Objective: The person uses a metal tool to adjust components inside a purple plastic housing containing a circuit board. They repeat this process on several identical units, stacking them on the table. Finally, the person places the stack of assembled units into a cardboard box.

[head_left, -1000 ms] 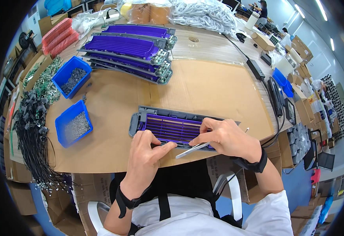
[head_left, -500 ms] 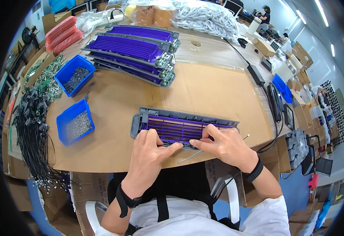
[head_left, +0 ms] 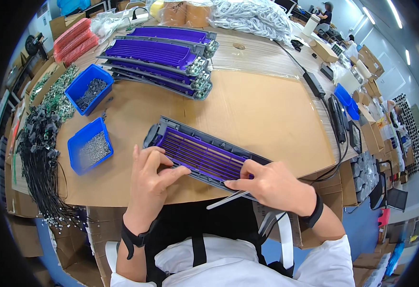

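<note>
A long dark-grey frame with a purple slatted grille (head_left: 202,152) lies tilted on the cardboard sheet in front of me, its left end farther away. My left hand (head_left: 153,179) grips its near edge towards the left end, with thumb and fingers closed on the rim. My right hand (head_left: 274,185) is closed on the near edge further right, with the thumb pressed against it. From beneath the right hand a thin white cable (head_left: 223,201) sticks out past the table's near edge. The rest of the cable is hidden.
Similar purple-and-grey grille frames (head_left: 154,55) are stacked at the back. Left stand a blue bin of dark parts (head_left: 89,88), a blue bin of small metal pieces (head_left: 90,146) and bundled black cables (head_left: 39,153). A black power adapter (head_left: 313,83) lies right; white cords (head_left: 252,18) lie behind.
The grille frame has turned, its left end swinging away and leftward, its right end nearer me. My left hand has moved left along its edge. The cable's free end has shifted left and nearer.
</note>
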The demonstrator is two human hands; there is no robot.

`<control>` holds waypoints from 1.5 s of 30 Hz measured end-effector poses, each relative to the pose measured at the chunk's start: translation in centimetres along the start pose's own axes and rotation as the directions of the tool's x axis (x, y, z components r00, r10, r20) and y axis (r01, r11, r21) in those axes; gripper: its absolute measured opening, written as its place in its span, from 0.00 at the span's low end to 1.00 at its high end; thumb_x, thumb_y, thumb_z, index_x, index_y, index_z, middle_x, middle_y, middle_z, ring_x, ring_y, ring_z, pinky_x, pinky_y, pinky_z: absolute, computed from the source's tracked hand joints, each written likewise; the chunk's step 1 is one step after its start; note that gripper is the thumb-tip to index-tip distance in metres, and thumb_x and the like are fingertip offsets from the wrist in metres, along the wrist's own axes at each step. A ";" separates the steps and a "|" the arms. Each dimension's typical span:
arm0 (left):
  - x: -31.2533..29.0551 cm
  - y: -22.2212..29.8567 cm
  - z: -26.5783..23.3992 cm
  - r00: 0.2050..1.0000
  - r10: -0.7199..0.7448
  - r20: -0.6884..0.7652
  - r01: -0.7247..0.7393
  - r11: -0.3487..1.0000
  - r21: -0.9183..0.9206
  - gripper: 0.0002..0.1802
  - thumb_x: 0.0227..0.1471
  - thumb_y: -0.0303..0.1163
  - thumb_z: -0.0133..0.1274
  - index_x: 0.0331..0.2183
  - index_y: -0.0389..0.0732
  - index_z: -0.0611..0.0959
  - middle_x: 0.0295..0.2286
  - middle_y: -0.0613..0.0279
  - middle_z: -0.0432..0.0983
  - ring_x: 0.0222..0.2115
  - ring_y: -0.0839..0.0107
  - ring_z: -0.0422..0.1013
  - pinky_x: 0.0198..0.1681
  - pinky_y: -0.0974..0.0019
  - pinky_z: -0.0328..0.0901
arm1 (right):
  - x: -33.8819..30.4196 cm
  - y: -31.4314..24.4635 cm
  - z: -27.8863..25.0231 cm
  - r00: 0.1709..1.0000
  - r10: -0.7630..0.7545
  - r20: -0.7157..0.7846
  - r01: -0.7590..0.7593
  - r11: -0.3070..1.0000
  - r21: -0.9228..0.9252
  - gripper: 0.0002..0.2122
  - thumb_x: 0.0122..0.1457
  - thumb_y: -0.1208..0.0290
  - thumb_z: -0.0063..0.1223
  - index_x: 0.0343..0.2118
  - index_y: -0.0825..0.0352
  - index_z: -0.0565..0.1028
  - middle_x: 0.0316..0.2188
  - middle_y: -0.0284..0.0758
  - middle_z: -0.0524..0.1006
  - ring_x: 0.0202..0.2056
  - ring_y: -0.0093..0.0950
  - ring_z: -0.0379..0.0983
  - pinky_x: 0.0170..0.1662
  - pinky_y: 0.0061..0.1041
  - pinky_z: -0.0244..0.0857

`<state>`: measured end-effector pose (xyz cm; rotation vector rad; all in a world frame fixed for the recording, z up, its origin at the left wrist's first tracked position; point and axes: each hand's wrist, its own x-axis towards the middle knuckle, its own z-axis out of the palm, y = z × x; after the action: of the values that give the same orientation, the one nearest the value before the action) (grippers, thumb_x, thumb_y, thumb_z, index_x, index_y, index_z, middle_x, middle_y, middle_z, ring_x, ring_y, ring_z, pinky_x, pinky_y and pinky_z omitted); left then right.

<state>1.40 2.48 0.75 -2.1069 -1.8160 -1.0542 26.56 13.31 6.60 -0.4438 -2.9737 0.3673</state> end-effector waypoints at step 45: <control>0.0 2.2 2.3 0.982 -0.155 -0.109 0.139 0.979 -0.147 0.07 0.41 0.22 0.59 0.27 0.43 0.82 0.31 0.62 0.69 0.38 0.60 0.70 0.57 0.36 0.56 | -1.6 2.0 -0.7 0.999 0.042 -0.014 -0.039 0.979 0.199 0.21 0.43 0.86 0.55 0.41 0.58 0.82 0.32 0.35 0.74 0.28 0.35 0.75 0.30 0.30 0.69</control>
<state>4.33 3.19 -0.21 -1.9569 -1.9158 -1.3493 28.70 14.86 6.60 -0.4824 -2.8752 0.6541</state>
